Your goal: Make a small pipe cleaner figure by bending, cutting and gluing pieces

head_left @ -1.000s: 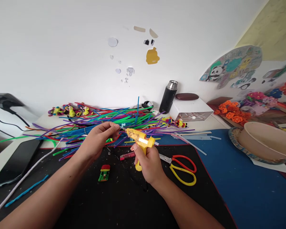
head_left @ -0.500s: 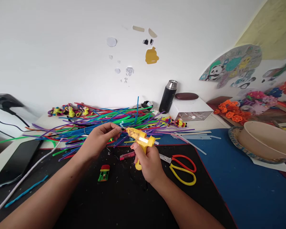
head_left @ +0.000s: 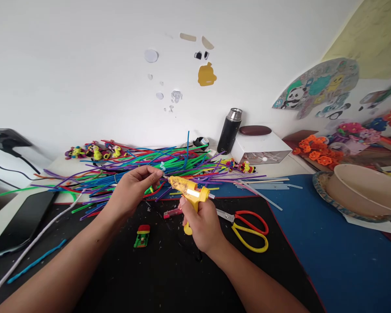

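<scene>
My right hand (head_left: 203, 219) is wrapped round the handle of a yellow hot glue gun (head_left: 187, 188), its nozzle pointing left. A clear glue stick pokes out of the back of the gun. The fingertips of my left hand (head_left: 135, 184) are pinched together right at the nozzle. Just above them shows a small curled light-blue piece (head_left: 163, 166), like pipe cleaner; my fingers hide the rest of it. On the black mat (head_left: 124, 278) below lies a small green, red and yellow pipe-cleaner figure (head_left: 142, 236).
Scissors (head_left: 250, 232) with red and yellow handles and a red lighter-like stick (head_left: 172, 213) lie by my right hand. Behind is a heap of coloured pipe cleaners (head_left: 94, 182). A black thermos (head_left: 230, 131) stands at the wall, a bowl (head_left: 368, 191) at right, a phone (head_left: 22, 219) at left.
Both hands have shifted slightly left with the glue gun. The nozzle stays close to my left fingertips, and the view has tilted a little.
</scene>
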Motion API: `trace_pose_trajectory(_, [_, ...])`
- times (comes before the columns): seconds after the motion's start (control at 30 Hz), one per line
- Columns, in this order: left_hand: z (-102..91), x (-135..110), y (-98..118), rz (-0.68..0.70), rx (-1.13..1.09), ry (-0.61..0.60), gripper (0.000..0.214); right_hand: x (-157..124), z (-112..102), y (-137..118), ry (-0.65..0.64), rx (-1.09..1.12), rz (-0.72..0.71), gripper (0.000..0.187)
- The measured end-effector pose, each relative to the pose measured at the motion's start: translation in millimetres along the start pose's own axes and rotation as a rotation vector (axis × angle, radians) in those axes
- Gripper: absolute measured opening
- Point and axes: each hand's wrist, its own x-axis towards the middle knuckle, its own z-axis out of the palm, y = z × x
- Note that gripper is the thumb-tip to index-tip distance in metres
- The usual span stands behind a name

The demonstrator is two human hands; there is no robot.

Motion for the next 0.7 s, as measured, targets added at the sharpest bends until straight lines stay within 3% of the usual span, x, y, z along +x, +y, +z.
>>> trace_pose_trajectory(0.7, [-0.7,-2.1,-0.7,0.000,0.045,-0.019,0.044,0.4,-0.2,0.1,0.030,-0.067,0.009,0.049])
